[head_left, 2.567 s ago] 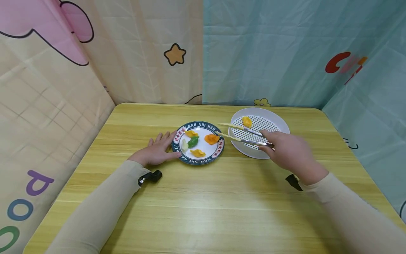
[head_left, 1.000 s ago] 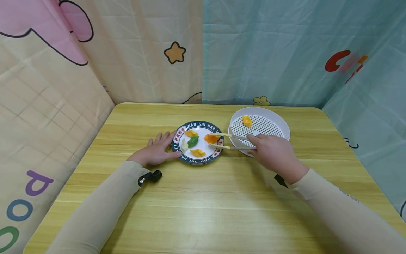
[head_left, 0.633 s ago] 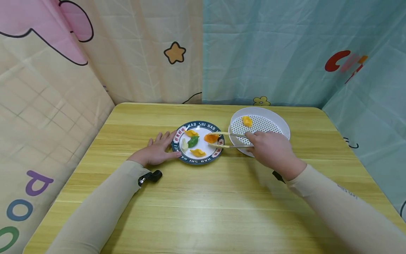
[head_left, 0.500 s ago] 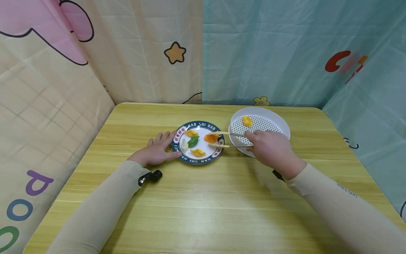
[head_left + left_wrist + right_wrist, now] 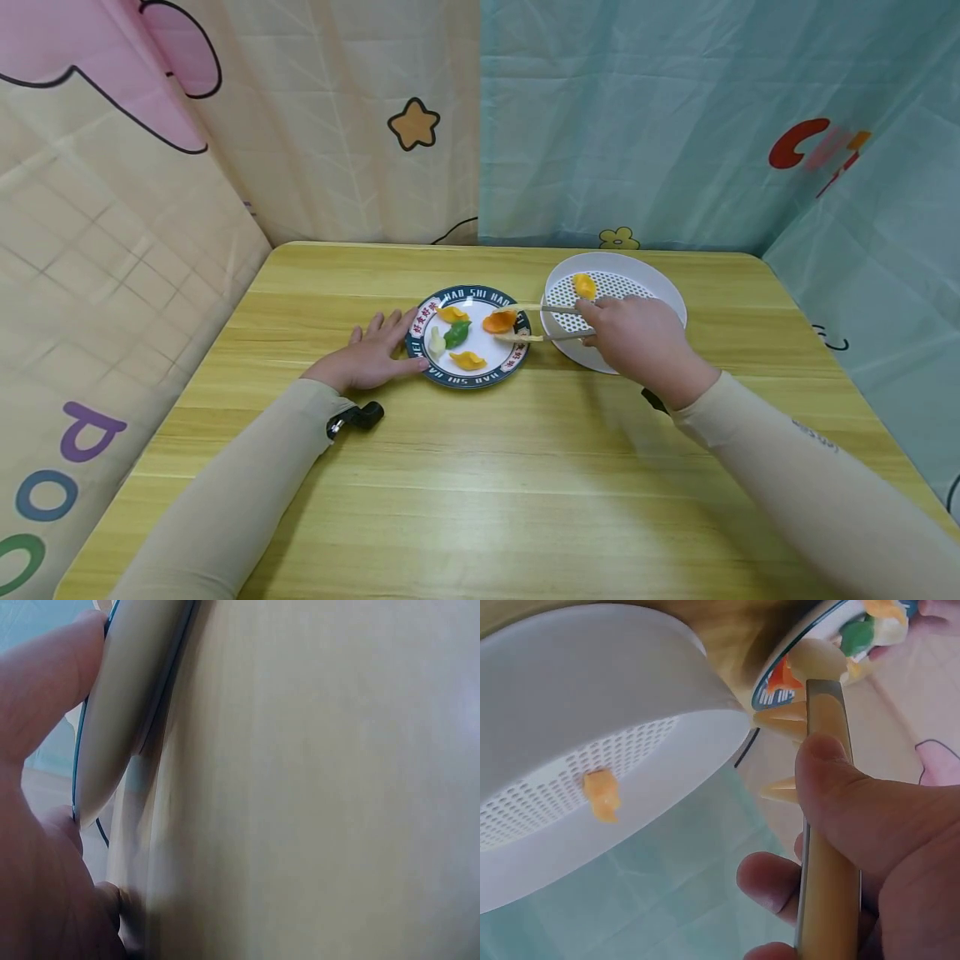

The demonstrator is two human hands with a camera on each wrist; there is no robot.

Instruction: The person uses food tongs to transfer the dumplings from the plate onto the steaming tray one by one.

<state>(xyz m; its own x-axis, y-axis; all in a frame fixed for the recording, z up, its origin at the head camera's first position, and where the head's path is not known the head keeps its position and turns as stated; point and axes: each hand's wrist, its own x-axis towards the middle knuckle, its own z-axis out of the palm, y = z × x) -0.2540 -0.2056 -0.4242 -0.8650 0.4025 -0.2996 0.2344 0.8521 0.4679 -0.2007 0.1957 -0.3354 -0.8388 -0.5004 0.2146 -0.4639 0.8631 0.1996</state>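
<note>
My left hand [image 5: 369, 357] lies spread at the left side of a blue-rimmed plate [image 5: 468, 382], its thumb over the rim [image 5: 90, 735]. On the plate sit an orange dumpling [image 5: 498, 322], a green dumpling [image 5: 456, 335], a whitish dumpling [image 5: 437, 342] and two yellow ones, one at the back [image 5: 452, 315] and one in front [image 5: 468, 361]. My right hand [image 5: 641, 343] grips metal tongs [image 5: 827, 885] with cream tips, thumb pressed on the upper arm. The tongs' parted tips reach over the plate's right rim, one on each side of the orange dumpling.
A white basket [image 5: 663, 292] with a perforated bottom stands right of the plate, partly beneath my right hand. One yellow dumpling [image 5: 584, 287] lies in it. The wooden table [image 5: 465, 467] ends at curtains [image 5: 600, 125] behind and at both sides.
My right hand has carried the tongs left from over the basket to the orange dumpling, then shifted them slightly away from me in the last half second. My left hand stays still.
</note>
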